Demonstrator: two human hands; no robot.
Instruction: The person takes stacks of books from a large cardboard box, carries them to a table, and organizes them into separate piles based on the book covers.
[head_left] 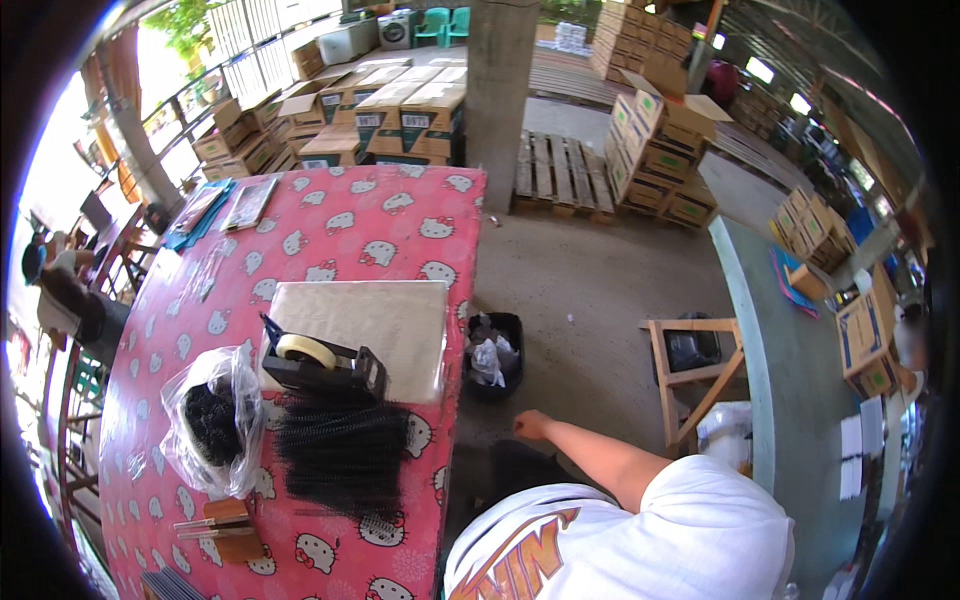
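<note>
My right hand (530,425) is held in front of my white shirt, beyond the table's right edge, with its fingers curled and nothing seen in them. My left hand is out of view. Closest to the right hand is a black bin (510,375) with crumpled plastic in it. On the pink patterned table (380,225) lies a pile of thin black bristly strips (340,460). A black tape dispenser (325,372) with a roll stands just beyond it, on a clear-covered beige sheet (385,315). Left of the pile sits a clear plastic bag (215,425) of black bristly pieces.
A brown block with thin rods (232,532) lies near the table's front. At right are a wooden trestle (685,375) and a grey-green table (790,400). Cardboard boxes (415,110), a pillar (510,100) and a pallet (560,170) stand behind. Another person (70,300) is at far left.
</note>
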